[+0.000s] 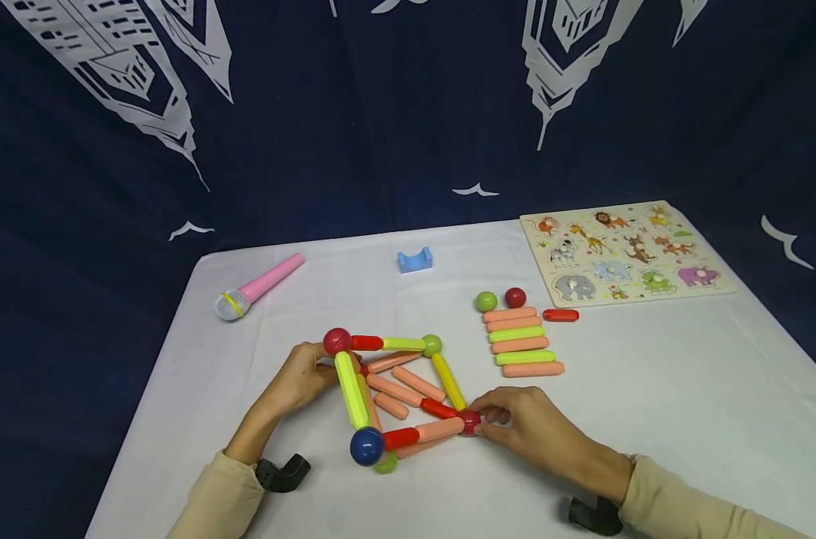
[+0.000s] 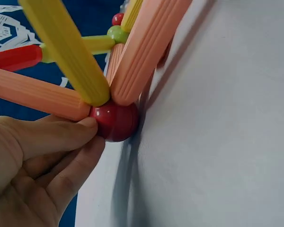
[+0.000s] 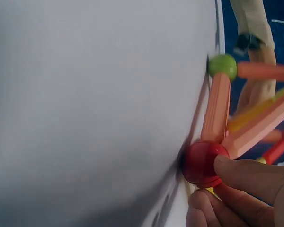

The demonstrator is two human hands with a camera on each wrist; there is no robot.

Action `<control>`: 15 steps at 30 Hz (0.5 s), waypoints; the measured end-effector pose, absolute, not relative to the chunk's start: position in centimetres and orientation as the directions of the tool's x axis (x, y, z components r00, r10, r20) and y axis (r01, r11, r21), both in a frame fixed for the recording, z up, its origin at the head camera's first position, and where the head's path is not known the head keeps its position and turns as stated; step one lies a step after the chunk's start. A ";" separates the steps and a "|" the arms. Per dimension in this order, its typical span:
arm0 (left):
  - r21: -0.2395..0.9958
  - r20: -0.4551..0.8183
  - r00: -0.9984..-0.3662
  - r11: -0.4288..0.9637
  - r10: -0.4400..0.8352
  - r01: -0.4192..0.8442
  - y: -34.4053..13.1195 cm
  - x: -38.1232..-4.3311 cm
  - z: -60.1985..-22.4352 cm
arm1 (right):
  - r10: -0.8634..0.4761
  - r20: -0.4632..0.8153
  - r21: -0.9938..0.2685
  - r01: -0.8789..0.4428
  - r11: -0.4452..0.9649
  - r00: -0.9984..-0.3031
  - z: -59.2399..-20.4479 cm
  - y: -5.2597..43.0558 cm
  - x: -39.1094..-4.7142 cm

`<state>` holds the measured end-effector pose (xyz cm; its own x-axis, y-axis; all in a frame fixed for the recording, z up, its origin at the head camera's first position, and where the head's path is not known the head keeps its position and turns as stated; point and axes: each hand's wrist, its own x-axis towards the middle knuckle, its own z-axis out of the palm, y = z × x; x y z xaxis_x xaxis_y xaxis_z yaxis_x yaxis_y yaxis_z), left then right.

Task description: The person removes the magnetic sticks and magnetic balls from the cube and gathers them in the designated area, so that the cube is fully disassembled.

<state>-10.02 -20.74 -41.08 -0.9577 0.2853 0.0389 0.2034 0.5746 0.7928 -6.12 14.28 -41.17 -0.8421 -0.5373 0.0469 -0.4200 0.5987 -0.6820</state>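
Note:
A frame of ribbed sticks and balls stands on the table between both hands. My left hand (image 1: 305,382) is at its left side; the left wrist view has thumb and fingers pinching a low red ball (image 2: 116,120) where orange and yellow sticks meet. At the near right corner my right hand (image 1: 536,427) pinches another red ball (image 3: 202,163) joined to orange sticks. A blue ball (image 1: 367,447) marks the near left corner, above a green ball (image 1: 385,463). The upper far corners carry a red ball (image 1: 337,341) and a green ball (image 1: 432,345).
Loose orange sticks (image 1: 418,382) lie inside the frame. To the right are a row of sticks (image 1: 519,343), a red stick (image 1: 561,315), and a green ball (image 1: 486,302) beside a red one. Farther back are a pink microphone (image 1: 269,278), blue block (image 1: 415,260) and animal puzzle board (image 1: 543,258).

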 end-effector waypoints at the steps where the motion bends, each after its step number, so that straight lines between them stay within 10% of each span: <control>1: 0.800 0.028 -0.957 0.568 0.288 0.195 -20.9 -9.8 -41.1 | -0.535 0.054 -0.680 -0.423 0.599 -0.843 -41.2 14.4 -6.4; 15: 0.824 -0.064 -0.947 0.552 0.316 0.128 -20.9 -4.7 -40.6 | -0.503 0.213 -0.655 -0.504 0.563 -0.838 -41.5 14.2 -10.8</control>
